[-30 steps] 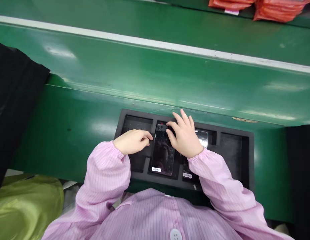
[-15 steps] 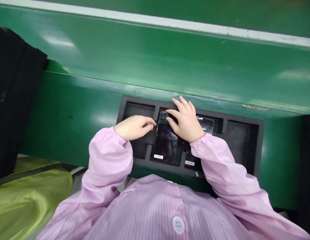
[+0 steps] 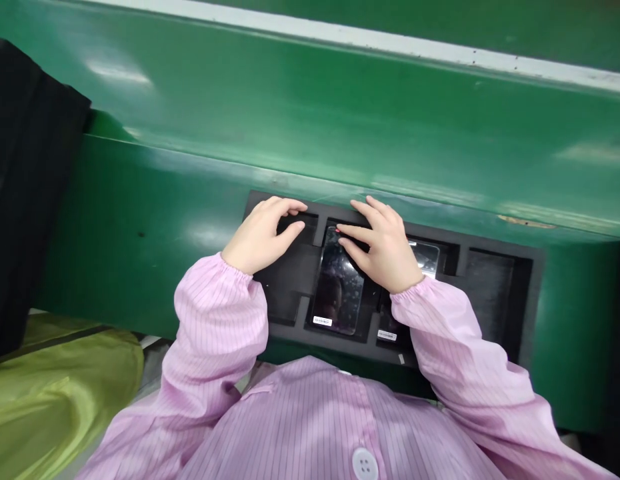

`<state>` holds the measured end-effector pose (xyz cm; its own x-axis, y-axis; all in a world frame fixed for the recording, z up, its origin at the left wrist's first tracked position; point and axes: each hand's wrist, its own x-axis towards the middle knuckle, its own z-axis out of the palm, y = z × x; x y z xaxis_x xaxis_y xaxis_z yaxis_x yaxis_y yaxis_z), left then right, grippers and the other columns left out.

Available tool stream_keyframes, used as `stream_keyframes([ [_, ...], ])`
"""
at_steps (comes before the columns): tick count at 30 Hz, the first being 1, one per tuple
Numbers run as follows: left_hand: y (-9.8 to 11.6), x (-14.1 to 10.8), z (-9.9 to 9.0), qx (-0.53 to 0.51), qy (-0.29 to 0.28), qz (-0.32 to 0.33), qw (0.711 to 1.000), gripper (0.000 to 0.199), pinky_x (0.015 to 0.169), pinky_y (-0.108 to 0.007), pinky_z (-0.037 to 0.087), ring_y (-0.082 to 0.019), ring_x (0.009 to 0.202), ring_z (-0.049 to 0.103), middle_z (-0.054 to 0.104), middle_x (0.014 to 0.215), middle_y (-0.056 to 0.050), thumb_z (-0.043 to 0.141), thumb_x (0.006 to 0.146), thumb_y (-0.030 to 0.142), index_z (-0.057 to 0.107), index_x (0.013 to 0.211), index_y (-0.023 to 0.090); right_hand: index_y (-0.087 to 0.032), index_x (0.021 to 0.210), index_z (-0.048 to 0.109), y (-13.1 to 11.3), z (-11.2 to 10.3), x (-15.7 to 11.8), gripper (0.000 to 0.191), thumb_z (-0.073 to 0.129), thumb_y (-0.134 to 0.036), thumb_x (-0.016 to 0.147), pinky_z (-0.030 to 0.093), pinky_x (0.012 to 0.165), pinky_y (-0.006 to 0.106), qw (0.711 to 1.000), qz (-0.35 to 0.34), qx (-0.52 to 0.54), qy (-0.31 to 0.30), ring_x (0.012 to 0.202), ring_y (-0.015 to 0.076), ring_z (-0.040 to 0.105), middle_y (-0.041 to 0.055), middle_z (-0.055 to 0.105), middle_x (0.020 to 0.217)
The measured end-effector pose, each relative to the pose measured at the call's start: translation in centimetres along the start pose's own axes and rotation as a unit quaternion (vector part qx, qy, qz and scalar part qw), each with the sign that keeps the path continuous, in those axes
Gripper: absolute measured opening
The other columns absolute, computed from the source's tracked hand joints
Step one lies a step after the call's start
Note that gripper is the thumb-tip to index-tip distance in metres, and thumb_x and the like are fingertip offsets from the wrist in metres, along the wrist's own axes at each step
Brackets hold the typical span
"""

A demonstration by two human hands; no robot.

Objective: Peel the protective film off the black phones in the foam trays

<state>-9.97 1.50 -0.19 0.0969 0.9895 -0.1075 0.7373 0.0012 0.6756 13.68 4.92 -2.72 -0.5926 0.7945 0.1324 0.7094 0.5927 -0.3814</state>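
Observation:
A dark, glossy phone screen (image 3: 337, 287) with a white barcode label at its lower end lies in a compartment of a black foam tray (image 3: 301, 313). My right hand (image 3: 387, 250) is over the top of this screen, fingers spread. Its index fingertip is at a small red tab on the upper edge, with the thumb just below; I cannot tell if they touch it. Further right, a second phone screen (image 3: 425, 255) is partly hidden under the right hand and sleeve. My left hand (image 3: 263, 233) hovers above the tray's left compartments, thumb and fingers apart, holding nothing.
The tray rests on a green bench (image 3: 155, 227), close to a raised green ledge behind it. A black object (image 3: 30, 193) stands at the left edge. Yellow-green fabric (image 3: 65, 400) shows at lower left. A small white scrap (image 3: 401, 359) is on the tray's front rim.
My left hand has moved up and away from the screen, and its thumb and fingers have parted. My right hand remains at the screen's top edge. The view has shifted slightly.

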Motion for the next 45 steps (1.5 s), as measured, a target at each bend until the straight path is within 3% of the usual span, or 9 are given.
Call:
stream_keyframes([
  [4,0.0,-0.2,0.1,0.07,0.025,0.008,0.997,0.042,0.117,-0.048,0.031,-0.026,0.138,0.04,0.049,0.142,-0.008,0.051,0.091,0.033,0.052,0.132,0.024,-0.025,0.094,0.076,-0.5,-0.9,0.0,0.018,0.059,-0.029,0.092,0.041,0.102,0.053,0.999,-0.008,-0.021,0.029,0.126,0.0309,0.049,0.0073,0.059,0.133],
  [7,0.1,-0.4,0.3,0.121,-0.014,0.0,0.993,0.049,0.121,-0.055,0.02,-0.031,0.149,0.023,0.033,0.157,-0.009,0.051,0.092,0.031,0.045,0.14,0.026,-0.021,0.085,0.072,-0.3,-1.7,-0.1,0.018,0.056,-0.018,0.091,0.048,0.093,0.045,0.998,-0.054,-0.001,0.021,0.108,0.0249,0.059,0.0058,0.066,0.123],
  [9,0.0,-0.4,0.4,0.139,-0.04,-0.006,0.989,0.052,0.12,-0.059,0.016,-0.031,0.15,0.019,0.03,0.159,-0.008,0.049,0.092,0.029,0.041,0.144,0.028,-0.02,0.081,0.069,0.3,-2.4,-0.2,0.021,0.052,-0.012,0.091,0.052,0.092,0.04,0.996,-0.083,0.042,0.011,0.104,0.0215,0.062,0.0052,0.069,0.116],
  [19,-0.1,-0.4,0.2,0.148,-0.037,-0.004,0.988,0.051,0.119,-0.056,0.017,-0.029,0.146,0.028,0.042,0.15,-0.008,0.045,0.092,0.026,0.042,0.142,0.03,-0.023,0.066,0.058,2.5,-4.3,-0.5,0.022,0.049,-0.014,0.084,0.057,0.095,0.039,0.977,-0.013,0.206,-0.047,0.108,0.0218,0.069,-0.0016,0.075,0.095],
  [30,0.2,-0.3,-0.3,0.149,-0.049,-0.002,0.988,0.053,0.118,-0.056,0.017,-0.031,0.145,0.028,0.04,0.15,-0.01,0.045,0.09,0.027,0.042,0.143,0.027,-0.021,0.064,0.049,3.2,-3.9,-0.6,0.021,0.053,-0.006,0.078,0.056,0.09,0.032,0.97,-0.028,0.238,-0.028,0.107,0.0208,0.069,-0.0028,0.074,0.09],
  [45,0.1,-0.3,-0.4,0.135,-0.051,0.003,0.989,0.053,0.117,-0.057,0.016,-0.031,0.145,0.027,0.041,0.149,-0.01,0.044,0.09,0.028,0.043,0.143,0.027,-0.019,0.063,0.046,3.1,-3.5,-0.8,0.023,0.053,-0.006,0.08,0.056,0.089,0.032,0.966,-0.006,0.258,-0.017,0.106,0.0209,0.069,-0.0016,0.073,0.089],
])
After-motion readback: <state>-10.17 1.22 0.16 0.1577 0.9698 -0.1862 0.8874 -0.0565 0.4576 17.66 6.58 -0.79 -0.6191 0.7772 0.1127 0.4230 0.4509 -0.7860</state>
